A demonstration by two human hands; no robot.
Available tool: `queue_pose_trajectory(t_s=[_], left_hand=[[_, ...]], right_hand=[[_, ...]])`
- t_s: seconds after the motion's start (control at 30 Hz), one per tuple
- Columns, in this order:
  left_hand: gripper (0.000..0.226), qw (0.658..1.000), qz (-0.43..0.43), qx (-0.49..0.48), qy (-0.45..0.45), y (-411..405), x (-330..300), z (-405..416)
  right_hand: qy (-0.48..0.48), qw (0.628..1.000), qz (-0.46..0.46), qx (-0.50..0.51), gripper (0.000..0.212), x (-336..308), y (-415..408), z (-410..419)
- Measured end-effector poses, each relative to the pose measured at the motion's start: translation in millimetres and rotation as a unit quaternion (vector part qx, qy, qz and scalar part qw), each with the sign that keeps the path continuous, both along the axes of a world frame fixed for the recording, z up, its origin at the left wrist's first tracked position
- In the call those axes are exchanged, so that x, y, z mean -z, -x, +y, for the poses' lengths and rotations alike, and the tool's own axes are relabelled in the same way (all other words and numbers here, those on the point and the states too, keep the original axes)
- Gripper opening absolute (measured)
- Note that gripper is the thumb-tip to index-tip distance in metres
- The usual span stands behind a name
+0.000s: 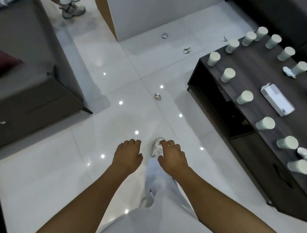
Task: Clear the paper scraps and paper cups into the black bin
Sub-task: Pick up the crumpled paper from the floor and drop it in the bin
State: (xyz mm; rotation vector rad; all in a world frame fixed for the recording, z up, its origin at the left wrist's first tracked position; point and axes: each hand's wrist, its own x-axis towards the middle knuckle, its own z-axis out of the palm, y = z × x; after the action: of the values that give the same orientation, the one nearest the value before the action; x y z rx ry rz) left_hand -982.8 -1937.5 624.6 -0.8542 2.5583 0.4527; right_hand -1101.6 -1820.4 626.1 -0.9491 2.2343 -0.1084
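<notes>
Paper cups point(245, 97) upside down across dark desk point(250, 73), paper scraps point(158, 95) on floor; both hands' fingers point(132, 142) loosely curled, empty.

Bare forearms, pale grey trousers point(159, 175), white trainer point(157, 146) on the foot.

Cups point(245, 97) pale green-white; table point(255, 83) dark brown woodgrain; floor point(49, 181) white gloss tile; sofa point(22, 66) grey.
</notes>
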Motion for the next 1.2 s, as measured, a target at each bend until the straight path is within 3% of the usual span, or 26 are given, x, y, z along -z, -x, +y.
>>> queue_pose_trajectory(t_s=[0.37,0.57,1.0,1.2], left_hand=[[0.044,0.999,-0.010,-0.043,-0.007,176.1,3.0,-195.4],[0.048,0.999,-0.017,-0.020,-0.021,248.4,9.8,-286.1],[0.038,0.988,-0.042,0.142,-0.052,402.2,65.5,-483.5],[0.039,0.982,-0.068,0.157,-0.085,440.5,137.8,-512.8]], right_hand=[[-0.024,1.000,-0.007,0.002,0.052,4.5,188.9,-196.1],[-0.038,0.999,-0.014,0.031,0.050,13.8,255.0,-274.7],[-0.062,0.964,-0.055,0.253,0.051,73.0,368.9,-426.5],[-0.066,0.940,-0.080,0.326,0.048,159.4,406.6,-454.4]])
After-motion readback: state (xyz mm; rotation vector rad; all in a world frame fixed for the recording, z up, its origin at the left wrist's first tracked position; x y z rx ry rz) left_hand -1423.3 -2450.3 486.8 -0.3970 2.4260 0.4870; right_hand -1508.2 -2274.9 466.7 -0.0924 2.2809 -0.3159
